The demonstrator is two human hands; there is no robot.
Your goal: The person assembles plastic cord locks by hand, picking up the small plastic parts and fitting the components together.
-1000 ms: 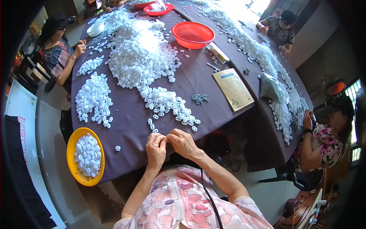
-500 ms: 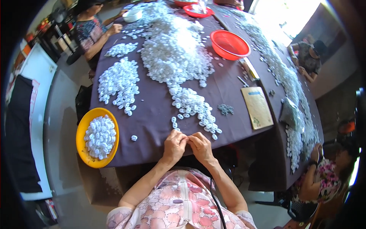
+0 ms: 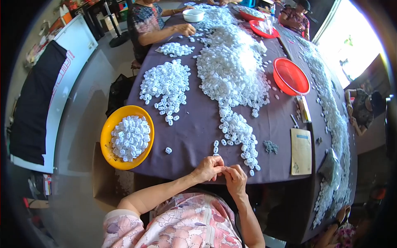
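1. Left hand [image 3: 210, 168] is at the near table edge, forearm coming up from lower left, knuckles up, fingers curled in and tips pinched together toward the right hand.
2. Right hand [image 3: 234, 178] sits just beside it, touching at the fingertips, wrist bent, fingers bunched and pressed against the left fingertips.
3. Both hands pinch a small white piece [image 3: 223, 169] between them; too small and hidden to tell its shape, long axis or which way it points.
4. The piece is over the near edge of the dark purple table [image 3: 194, 128], right in front of the person's floral shirt [image 3: 182, 225].
5. A trail of small white rings [image 3: 242, 138] runs from just above the hands up to the big white heap [image 3: 231, 70] in mid-table; trail's long axis goes away from the person.
6. A separate ring pile [image 3: 165, 89] lies to the left of the heap, and a single loose ring [image 3: 168, 150] lies near the left hand.
7. Yellow bowl [image 3: 108, 128] with rings hangs off the left table edge, well apart from the hands.
8. To the right: brown booklet [image 3: 301, 151], small grey clump [image 3: 271, 146], red basket [image 3: 290, 76] further back.
9. Another person [image 3: 147, 20] works at the far left side; nothing lies between the hands and the trail.
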